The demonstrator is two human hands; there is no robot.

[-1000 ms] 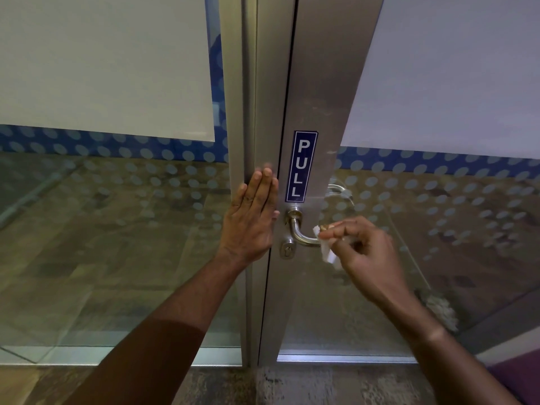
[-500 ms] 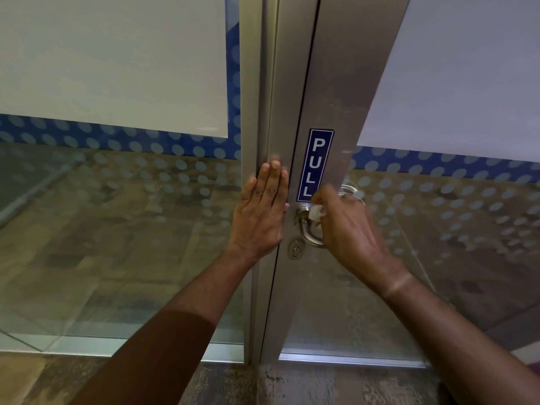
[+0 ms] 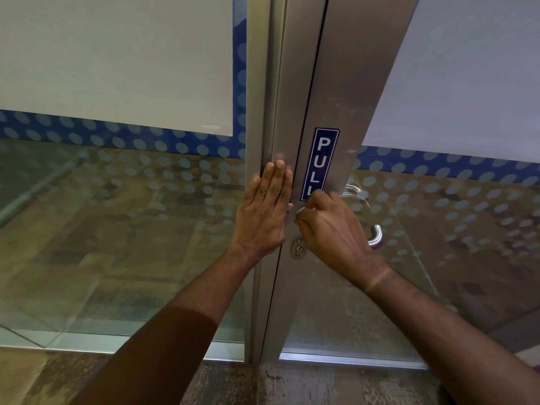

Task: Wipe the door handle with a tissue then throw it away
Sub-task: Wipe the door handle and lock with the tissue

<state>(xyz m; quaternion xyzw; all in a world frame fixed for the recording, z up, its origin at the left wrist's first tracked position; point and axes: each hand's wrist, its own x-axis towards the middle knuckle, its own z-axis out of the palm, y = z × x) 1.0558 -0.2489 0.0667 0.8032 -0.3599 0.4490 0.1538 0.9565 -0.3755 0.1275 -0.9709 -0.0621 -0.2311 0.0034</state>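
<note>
The silver lever door handle (image 3: 376, 236) sticks out from a brushed-metal door stile; only its free end shows to the right of my right hand. My right hand (image 3: 330, 229) is closed over the handle's base near the stile, pinching a white tissue (image 3: 300, 211), of which only a small edge peeks out at my fingertips. My left hand (image 3: 264, 213) lies flat, fingers together and pointing up, pressed against the door frame just left of the handle. It holds nothing.
A blue "PULL" sticker (image 3: 321, 162) runs down the stile above the handle. A round keyhole cylinder (image 3: 298, 250) sits below my hands. Glass panels with a blue dotted band (image 3: 117, 135) flank the door. A second handle (image 3: 355, 190) shows behind the glass.
My right hand slid with the tissue from the handle's free end leftward to its base by the stile, uncovering the handle's tip. My left hand stayed flat on the frame.
</note>
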